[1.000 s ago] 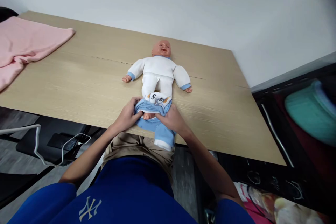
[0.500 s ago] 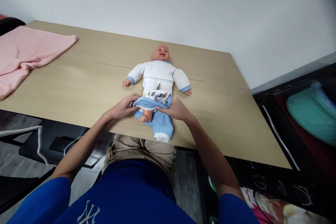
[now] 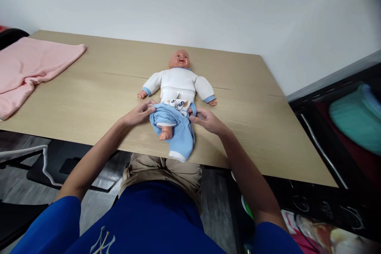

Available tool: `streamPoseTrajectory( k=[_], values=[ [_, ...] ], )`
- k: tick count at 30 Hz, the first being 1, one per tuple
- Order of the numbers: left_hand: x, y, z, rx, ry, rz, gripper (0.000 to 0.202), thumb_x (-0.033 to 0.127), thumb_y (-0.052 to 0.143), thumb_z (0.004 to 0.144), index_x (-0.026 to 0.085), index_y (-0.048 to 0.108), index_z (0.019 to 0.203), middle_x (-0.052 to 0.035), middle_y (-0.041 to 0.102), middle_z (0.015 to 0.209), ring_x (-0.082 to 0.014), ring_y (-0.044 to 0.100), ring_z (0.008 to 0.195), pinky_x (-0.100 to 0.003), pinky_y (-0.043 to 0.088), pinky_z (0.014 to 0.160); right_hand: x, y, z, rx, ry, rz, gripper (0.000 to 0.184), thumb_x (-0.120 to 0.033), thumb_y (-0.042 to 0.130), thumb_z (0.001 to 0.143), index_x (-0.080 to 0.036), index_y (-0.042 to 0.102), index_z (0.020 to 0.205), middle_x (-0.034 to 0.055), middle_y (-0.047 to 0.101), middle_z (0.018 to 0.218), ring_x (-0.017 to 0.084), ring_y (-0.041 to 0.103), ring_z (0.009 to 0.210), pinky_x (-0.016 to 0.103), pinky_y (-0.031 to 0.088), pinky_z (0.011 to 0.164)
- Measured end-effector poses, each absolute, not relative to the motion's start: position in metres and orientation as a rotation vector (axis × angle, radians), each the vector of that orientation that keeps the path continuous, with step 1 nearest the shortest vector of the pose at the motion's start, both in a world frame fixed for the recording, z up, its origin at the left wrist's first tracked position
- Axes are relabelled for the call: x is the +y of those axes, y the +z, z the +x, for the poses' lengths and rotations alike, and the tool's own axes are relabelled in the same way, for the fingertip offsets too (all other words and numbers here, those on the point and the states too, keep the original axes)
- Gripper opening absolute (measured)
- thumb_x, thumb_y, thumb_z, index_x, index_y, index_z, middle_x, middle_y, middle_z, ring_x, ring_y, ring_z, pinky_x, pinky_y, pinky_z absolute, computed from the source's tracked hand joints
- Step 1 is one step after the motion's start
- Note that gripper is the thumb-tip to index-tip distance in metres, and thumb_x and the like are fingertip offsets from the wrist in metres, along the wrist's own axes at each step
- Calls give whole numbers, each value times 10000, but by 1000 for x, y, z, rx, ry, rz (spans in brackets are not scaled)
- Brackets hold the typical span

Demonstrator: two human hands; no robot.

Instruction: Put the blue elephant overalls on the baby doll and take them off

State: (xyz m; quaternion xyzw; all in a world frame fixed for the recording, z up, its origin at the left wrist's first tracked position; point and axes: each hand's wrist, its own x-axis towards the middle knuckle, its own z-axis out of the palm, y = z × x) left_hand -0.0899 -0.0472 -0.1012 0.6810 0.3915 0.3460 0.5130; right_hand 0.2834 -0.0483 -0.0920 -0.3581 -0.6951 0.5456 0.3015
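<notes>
A baby doll (image 3: 178, 77) in a white top with blue cuffs lies on its back, head away from me. Blue trousers (image 3: 182, 137) with a white printed waistband are bunched around its legs. One bare foot (image 3: 165, 133) pokes out of the left trouser leg; the other leg of the trousers lies flat toward me and hides the second foot. My left hand (image 3: 139, 113) pinches the waistband's left side between thumb and fingers. On the opposite side, my right hand (image 3: 208, 120) grips the waistband's right edge.
The doll rests on a light wooden table (image 3: 113, 87) against a white wall. A pink cloth (image 3: 38, 61) covers the table's left end. To the right, beyond the table edge, is a teal container (image 3: 354, 115). A black chair (image 3: 47, 162) stands below on the left.
Both hands have shifted from the trouser leg opening up to the waistband's sides. More of the left trouser leg now lies around the ankle, and the waistband sits slightly higher.
</notes>
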Motion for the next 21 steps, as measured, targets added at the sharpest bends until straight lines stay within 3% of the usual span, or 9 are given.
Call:
streamPoseTrajectory(
  k=[3, 6, 9, 12, 16, 18, 21],
  values=[
    [-48, -104, -88, 1009, 841, 1601, 661, 903, 666, 1082, 242, 655, 1062, -53, 648, 1010, -237, 617, 926, -406, 571, 879, -52, -100, 299, -1772, 1514, -1010, 602, -814, 873, 985, -225, 784, 1071, 19, 778, 876, 212, 745, 818, 365, 668, 837],
    [-44, -104, -86, 1058, 868, 1525, 640, 885, 677, 1079, 249, 603, 1056, -14, 591, 939, -208, 553, 845, -372, 531, 811, -55, -103, 301, -1798, 1608, -1007, 628, -815, 866, 990, -207, 786, 1128, -16, 726, 814, 172, 670, 731, 301, 592, 720],
    [-38, -96, -87, 1122, 914, 1606, 605, 834, 718, 1064, 238, 616, 1089, -22, 619, 1005, -197, 562, 897, -342, 520, 825, -57, -105, 296, -1876, 1686, -933, 634, -792, 909, 954, -209, 811, 1184, 20, 810, 968, 210, 751, 882, 326, 649, 814],
    [-32, -75, -83, 1185, 922, 1832, 513, 719, 729, 1084, 216, 689, 1179, -84, 717, 1192, -230, 635, 1051, -377, 547, 959, -57, -108, 293, -1958, 1578, -910, 539, -738, 922, 960, -219, 821, 1064, 25, 823, 1016, 244, 772, 979, 375, 673, 950],
    [-24, -32, -54, 1018, 798, 2142, 480, 632, 784, 1059, 235, 776, 1329, -125, 795, 1420, -324, 661, 1306, -492, 503, 1210, -60, -112, 293, -1893, 1475, -916, 624, -765, 887, 967, -240, 821, 1298, 56, 844, 1226, 290, 783, 1139, 449, 667, 1091],
    [-15, -14, -33, 837, 601, 2191, 519, 634, 915, 936, 248, 830, 1272, -117, 830, 1382, -362, 686, 1319, -495, 514, 1206, -63, -113, 291, -1834, 1495, -925, 668, -800, 852, 982, -246, 801, 1351, 71, 838, 1262, 295, 781, 1163, 467, 667, 1108],
    [2, 3, -4, 660, 261, 2077, 445, 558, 1055, 762, 233, 862, 999, -64, 842, 1007, -316, 752, 970, -429, 569, 938, -69, -114, 286, -1760, 1537, -923, 661, -840, 810, 1007, -256, 791, 1316, 67, 826, 1210, 280, 779, 1137, 453, 668, 1107]
  ],
)
